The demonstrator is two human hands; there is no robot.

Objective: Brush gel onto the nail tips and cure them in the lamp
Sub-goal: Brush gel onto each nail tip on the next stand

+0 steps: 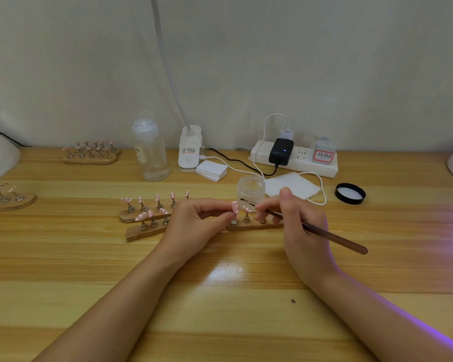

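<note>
My left hand (196, 222) pinches a pink nail tip with white dots (235, 207) just above a wooden holder strip (254, 227). My right hand (298, 220) grips a brown brush (324, 235), its bristle end close to the held tip and to another tip (246, 209) standing on the strip. An open jar of clear gel (251, 190) stands right behind the hands. Two more wooden strips (141, 219) with pink dotted tips lie to the left of my left hand. Purple light glows at the right edge; the lamp itself is barely in view.
A black jar lid (350, 193), white wipes (292, 184) and a pad stack (211, 170) lie behind the jar. A clear bottle (150, 152), a white clip lamp base (190, 150) and a power strip (294, 158) line the wall. More tip holders sit at the far left (90, 152) (8, 198).
</note>
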